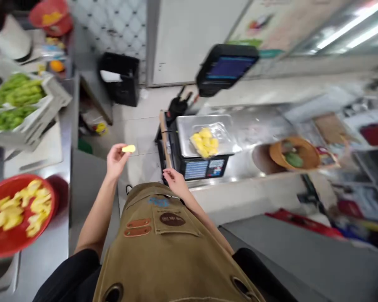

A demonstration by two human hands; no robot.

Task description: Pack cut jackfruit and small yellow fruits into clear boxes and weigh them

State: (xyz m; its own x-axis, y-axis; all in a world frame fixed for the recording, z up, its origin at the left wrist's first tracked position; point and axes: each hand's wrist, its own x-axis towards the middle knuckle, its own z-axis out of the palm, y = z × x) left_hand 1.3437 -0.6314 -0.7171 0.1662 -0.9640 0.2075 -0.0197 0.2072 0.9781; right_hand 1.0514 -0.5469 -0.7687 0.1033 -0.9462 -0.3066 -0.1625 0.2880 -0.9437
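My left hand [116,161] is raised in front of my apron, pinching a small yellow fruit piece [129,148] between its fingertips. My right hand [174,181] hangs low with its fingers loosely curled, next to the front corner of a digital weighing scale [204,168]. It appears to hold nothing. On the scale's steel tray [204,134] lies a clear plastic bag of yellow fruit chunks [205,142]. A red plate [19,214] of peeled yellow fruit pieces stands on the steel counter to my left.
White crates of green mangoes [15,98] stand at the far left beside a white cutting board [34,153]. A card-payment terminal [225,69] sits beyond the scale, a black bin [121,79] stands against the back wall, and a round basket [294,154] rests on the steel counter at right.
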